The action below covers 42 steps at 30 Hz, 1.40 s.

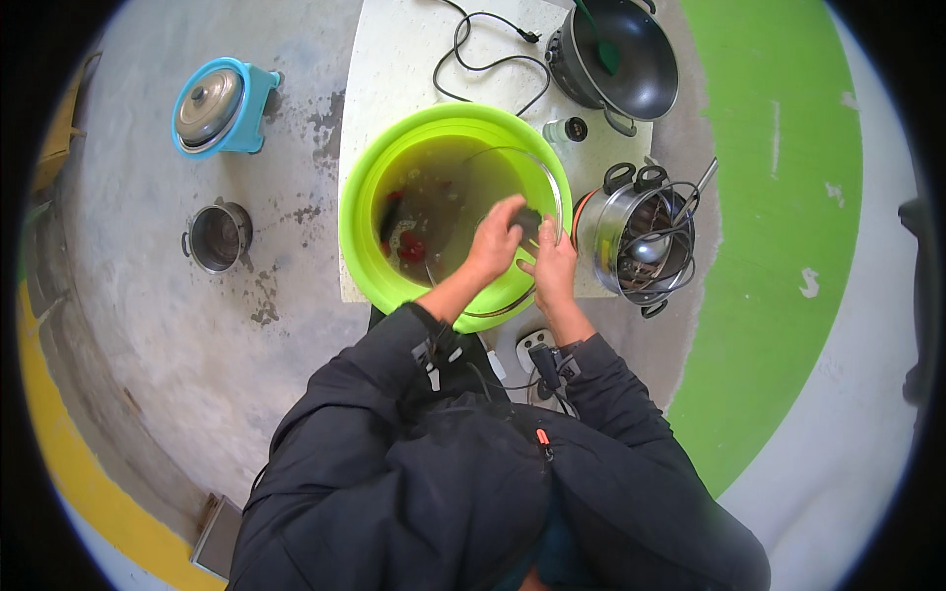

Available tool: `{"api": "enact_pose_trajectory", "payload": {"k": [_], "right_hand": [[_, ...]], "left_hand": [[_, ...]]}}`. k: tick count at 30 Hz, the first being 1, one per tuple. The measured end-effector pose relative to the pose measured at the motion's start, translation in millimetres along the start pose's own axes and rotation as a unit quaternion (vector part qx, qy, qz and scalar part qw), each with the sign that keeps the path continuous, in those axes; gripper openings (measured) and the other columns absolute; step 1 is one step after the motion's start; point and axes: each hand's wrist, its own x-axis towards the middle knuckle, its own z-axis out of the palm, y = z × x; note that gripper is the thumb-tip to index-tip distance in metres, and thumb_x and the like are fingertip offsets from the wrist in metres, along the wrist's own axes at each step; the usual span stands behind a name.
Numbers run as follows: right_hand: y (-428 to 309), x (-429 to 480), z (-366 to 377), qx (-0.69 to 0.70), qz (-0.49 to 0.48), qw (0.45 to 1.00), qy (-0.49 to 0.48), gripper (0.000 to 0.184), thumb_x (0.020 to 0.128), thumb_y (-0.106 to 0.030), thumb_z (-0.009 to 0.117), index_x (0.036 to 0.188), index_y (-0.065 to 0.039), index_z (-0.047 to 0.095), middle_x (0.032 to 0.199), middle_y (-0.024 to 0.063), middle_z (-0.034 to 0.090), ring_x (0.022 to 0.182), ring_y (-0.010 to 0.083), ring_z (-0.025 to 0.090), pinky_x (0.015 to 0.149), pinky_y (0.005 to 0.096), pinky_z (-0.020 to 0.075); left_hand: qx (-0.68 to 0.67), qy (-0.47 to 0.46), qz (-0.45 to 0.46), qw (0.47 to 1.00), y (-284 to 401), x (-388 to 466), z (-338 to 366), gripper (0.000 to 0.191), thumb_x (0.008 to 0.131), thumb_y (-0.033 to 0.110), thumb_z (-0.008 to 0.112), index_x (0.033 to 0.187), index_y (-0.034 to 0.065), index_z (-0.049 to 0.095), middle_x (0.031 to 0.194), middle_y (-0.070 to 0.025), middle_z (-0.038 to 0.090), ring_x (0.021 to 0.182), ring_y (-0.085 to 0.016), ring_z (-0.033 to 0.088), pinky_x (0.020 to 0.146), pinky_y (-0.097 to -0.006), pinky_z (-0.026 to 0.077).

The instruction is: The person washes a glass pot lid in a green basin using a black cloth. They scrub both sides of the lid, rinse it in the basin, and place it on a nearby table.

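A large lime-green plastic basin (355, 148) of murky water stands on the white table. In it a clear lid (556, 185) with a metal rim, apparently a glass pot lid, tilts over the water. My right hand (556, 262) grips the lid near its right rim, thumb on top. My left hand (497, 240) curls its fingers at a dark, blurred object (527, 224) between both hands; whether it is the lid's knob or a scouring pad I cannot tell. Red and black items (412, 247) lie partly under water at the basin's left, their kind unclear.
Right of the basin is a steel pot (602, 244) holding a ladle, cable and other items. Behind are a black wok (639, 63) with a green spatula (607, 57), a small jar (565, 130) and a power cord (488, 66). A blue stool (255, 103) and small pot (220, 238) stand left.
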Motion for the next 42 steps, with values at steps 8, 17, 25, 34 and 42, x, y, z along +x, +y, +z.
{"api": "enact_pose_trajectory", "payload": {"k": [8,17,25,34,42], "right_hand": [[20.0,9.7,1.7,0.048,0.009,0.999,0.010,0.059,0.112,-0.048,0.047,0.150,-0.003,0.048,0.129,0.0160,0.065,0.104,0.0270,0.071,0.077,0.0437,0.0643],[13.3,10.8,4.8,-0.032,-0.049,0.998,-0.027,0.047,0.111,-0.034,0.054,0.145,-0.003,0.052,0.123,0.0118,0.068,0.109,0.0224,0.072,0.075,0.0355,0.0629],[0.6,-1.2,19.4,-0.037,-0.031,0.998,-0.033,0.044,0.109,-0.015,0.053,0.150,0.000,0.049,0.133,0.0170,0.069,0.112,0.0228,0.071,0.080,0.0330,0.0605],[-2.1,8.9,26.7,-0.017,-0.034,0.999,-0.010,0.044,0.107,-0.017,0.059,0.148,0.000,0.053,0.122,0.0126,0.072,0.104,0.0177,0.073,0.071,0.0279,0.0570],[-3.1,13.1,25.8,-0.001,-0.017,1.000,-0.002,0.042,0.108,-0.015,0.056,0.148,-0.001,0.052,0.126,0.0141,0.072,0.103,0.0205,0.073,0.069,0.0304,0.0586]], "left_hand": [[0.009,-0.038,-0.028,0.999,-7.7,-14.5,-1.8,0.031,0.090,-0.004,0.067,0.120,-0.0035,0.072,0.143,-0.0139,0.061,0.116,-0.024,0.070,0.102,-0.0330,0.056],[0.023,0.084,0.102,0.991,26.9,34.0,-9.0,0.025,0.088,0.000,0.066,0.111,0.0017,0.076,0.125,-0.0158,0.064,0.112,-0.033,0.066,0.096,-0.0385,0.054],[0.148,0.150,0.052,0.976,-55.4,97.4,-71.1,0.024,0.085,-0.003,0.065,0.107,0.0031,0.072,0.115,-0.0182,0.065,0.105,-0.040,0.066,0.092,-0.0439,0.054],[0.260,0.092,-0.037,0.961,-111.5,-17.7,-98.1,0.021,0.086,0.002,0.059,0.103,0.0024,0.072,0.115,-0.0187,0.067,0.104,-0.043,0.065,0.092,-0.0476,0.054],[0.153,0.062,-0.141,0.976,-41.2,-69.2,-36.1,0.015,0.085,0.005,0.068,0.099,0.0000,0.072,0.102,-0.0185,0.067,0.094,-0.034,0.069,0.085,-0.0411,0.056]]}}
